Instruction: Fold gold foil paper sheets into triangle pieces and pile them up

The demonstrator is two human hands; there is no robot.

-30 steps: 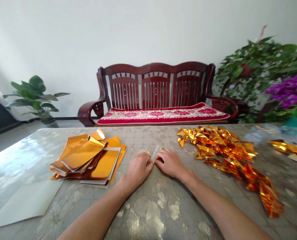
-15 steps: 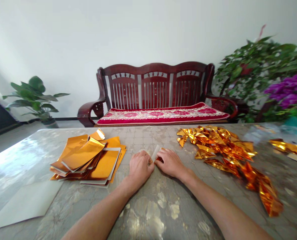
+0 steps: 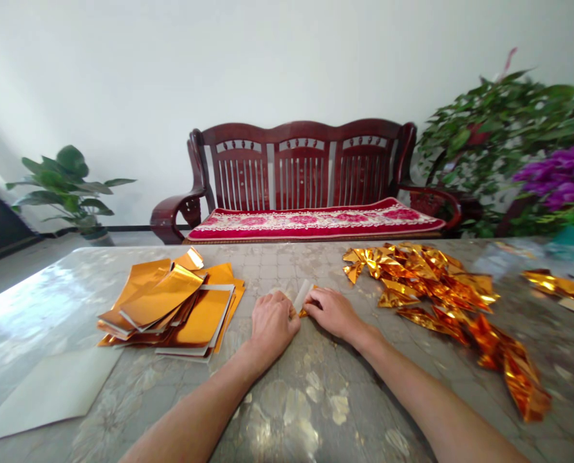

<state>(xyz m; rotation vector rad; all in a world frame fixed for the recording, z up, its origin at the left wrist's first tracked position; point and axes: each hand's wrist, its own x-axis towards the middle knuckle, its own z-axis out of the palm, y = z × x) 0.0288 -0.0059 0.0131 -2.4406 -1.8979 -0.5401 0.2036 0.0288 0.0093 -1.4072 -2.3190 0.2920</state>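
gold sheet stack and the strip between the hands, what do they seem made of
The gold sheet stack looks like foil-faced paper: mirror-bright orange-gold faces, white edges. The strip between the left hand and right hand shows a matte white side, probably the same.

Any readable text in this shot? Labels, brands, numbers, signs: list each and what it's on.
None readable.
Stack of gold foil sheets: no lettering visible.
Folded gold foil pieces: no lettering visible.
Pale strip between the left hand and right hand: no lettering visible.
Clear plastic at far right: faint marks, too blurred to read.
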